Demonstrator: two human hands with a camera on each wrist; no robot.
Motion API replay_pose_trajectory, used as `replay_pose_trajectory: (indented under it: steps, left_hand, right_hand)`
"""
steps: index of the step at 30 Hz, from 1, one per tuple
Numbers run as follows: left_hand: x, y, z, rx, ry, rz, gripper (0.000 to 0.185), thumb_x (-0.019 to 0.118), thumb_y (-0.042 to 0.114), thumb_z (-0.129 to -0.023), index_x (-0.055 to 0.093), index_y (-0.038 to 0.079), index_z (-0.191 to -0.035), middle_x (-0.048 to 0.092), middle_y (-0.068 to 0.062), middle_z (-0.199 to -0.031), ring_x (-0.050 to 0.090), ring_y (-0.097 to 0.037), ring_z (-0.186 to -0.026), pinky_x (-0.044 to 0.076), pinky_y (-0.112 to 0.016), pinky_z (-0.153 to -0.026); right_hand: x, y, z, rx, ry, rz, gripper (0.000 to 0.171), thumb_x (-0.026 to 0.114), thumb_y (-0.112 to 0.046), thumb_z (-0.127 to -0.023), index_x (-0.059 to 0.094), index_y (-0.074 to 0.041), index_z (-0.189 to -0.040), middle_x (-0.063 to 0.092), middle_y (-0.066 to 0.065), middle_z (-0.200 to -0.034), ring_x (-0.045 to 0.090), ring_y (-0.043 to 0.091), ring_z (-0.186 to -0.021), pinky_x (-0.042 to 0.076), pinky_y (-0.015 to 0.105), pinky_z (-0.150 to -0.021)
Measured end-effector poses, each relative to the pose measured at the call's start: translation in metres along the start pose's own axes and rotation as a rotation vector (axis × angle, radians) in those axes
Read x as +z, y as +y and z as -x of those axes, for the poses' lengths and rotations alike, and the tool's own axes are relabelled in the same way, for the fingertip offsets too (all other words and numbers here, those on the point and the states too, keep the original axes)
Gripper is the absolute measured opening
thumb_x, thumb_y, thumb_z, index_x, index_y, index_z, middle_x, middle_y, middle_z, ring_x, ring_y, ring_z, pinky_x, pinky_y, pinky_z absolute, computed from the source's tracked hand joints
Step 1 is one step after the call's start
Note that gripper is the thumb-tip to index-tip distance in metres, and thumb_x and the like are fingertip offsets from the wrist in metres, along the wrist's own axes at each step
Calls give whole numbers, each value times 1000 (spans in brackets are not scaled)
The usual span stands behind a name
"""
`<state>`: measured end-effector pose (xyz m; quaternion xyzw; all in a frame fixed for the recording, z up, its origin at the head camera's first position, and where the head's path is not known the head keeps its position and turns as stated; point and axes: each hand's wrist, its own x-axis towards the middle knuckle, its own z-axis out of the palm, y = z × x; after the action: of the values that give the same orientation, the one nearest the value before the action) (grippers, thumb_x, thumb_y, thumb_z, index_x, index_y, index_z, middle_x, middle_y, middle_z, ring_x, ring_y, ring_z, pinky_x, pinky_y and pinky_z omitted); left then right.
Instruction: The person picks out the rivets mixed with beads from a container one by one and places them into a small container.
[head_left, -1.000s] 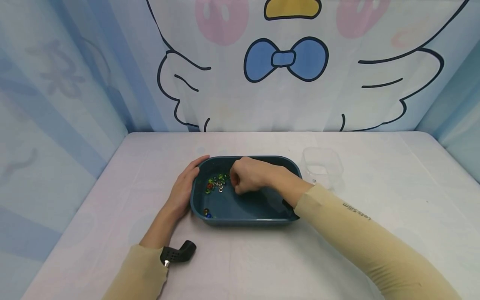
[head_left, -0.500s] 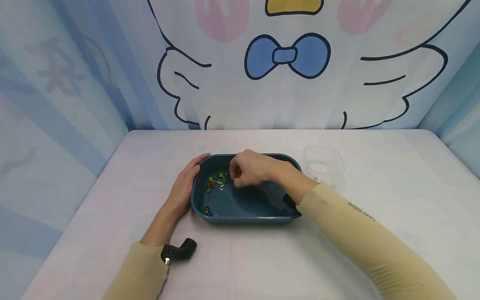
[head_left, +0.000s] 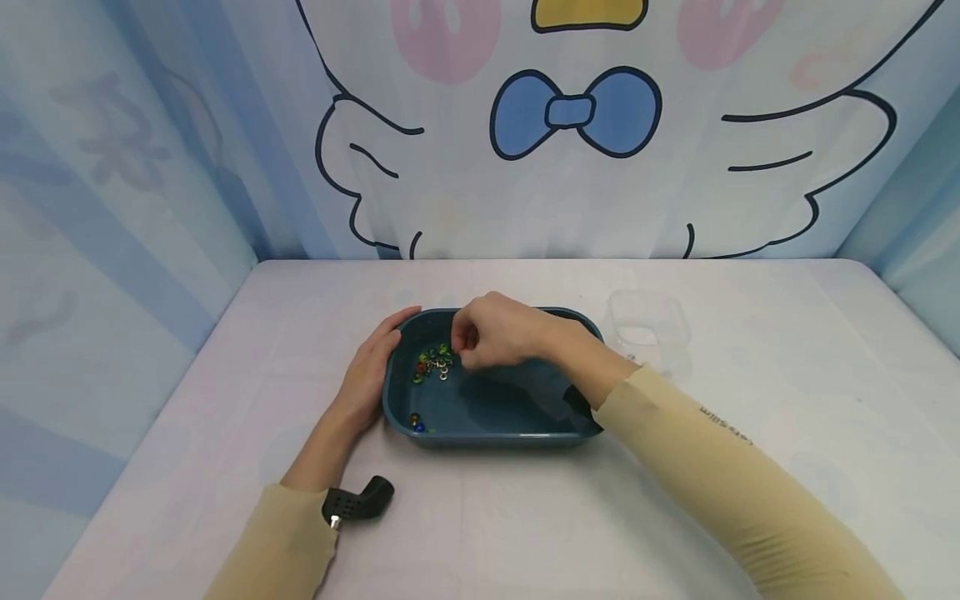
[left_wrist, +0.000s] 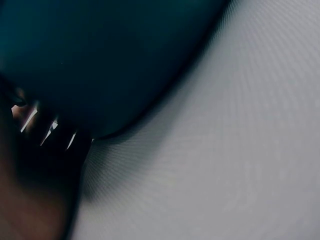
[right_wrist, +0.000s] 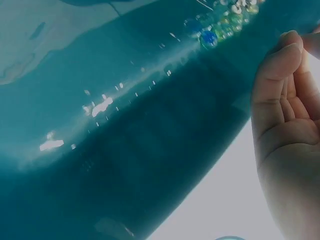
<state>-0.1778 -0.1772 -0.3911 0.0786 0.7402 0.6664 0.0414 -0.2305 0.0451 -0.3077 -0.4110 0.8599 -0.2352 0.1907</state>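
Beads (head_left: 432, 364), glassy and many-coloured, lie heaped at ten o'clock inside the dark teal tray (head_left: 495, 433) in the head view, two more at seven o'clock. The right hand (head_left: 495, 337) hovers curled beside the heap; whether it pinches one, I cannot tell. The left hand (head_left: 367, 375) lies flat against the tray's nine-o'clock wall. The clear cup (head_left: 647, 327) at three o'clock looks empty, so most sorting seemingly remains.

Left wrist view: only the tray's wall (left_wrist: 110, 65) shows.

Right wrist view: curled fingers (right_wrist: 280, 70), beads at one o'clock.

One teal tray (head_left: 487, 417), one clear cup (head_left: 647, 329), two hands.
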Motion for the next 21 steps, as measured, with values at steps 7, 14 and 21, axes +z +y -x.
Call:
replay_pose_trajectory:
  steps: [7, 14, 21]
  left_hand:
    - [1, 1, 1, -3, 11, -23, 46, 27, 23, -111, 42, 16, -154, 43, -4, -154, 32, -18, -144, 19, -43, -120]
    - [1, 2, 3, -17, 17, -24, 47, 26, 24, -111, 41, 18, -154, 43, -2, -154, 32, -16, -144, 19, -42, -120]
    - [3, 3, 2, -21, 18, -13, 47, 26, 23, -111, 41, 17, -155, 42, -2, -155, 31, -17, -145, 18, -42, -120]
  right_hand:
    - [-15, -5, 9, -4, 65, -19, 6, 68, -7, -89, 71, -5, -94, 66, 0, -83, 60, 16, -76, 52, 31, -72]
    - [-31, -9, 22, 9, 128, -26, 9, 68, -8, -89, 71, -4, -96, 66, 2, -86, 61, 19, -80, 53, 33, -76]
    - [-48, -6, 45, 51, 209, -14, 8, 66, -7, -90, 70, -4, -96, 65, 4, -85, 59, 22, -80, 52, 36, -76]
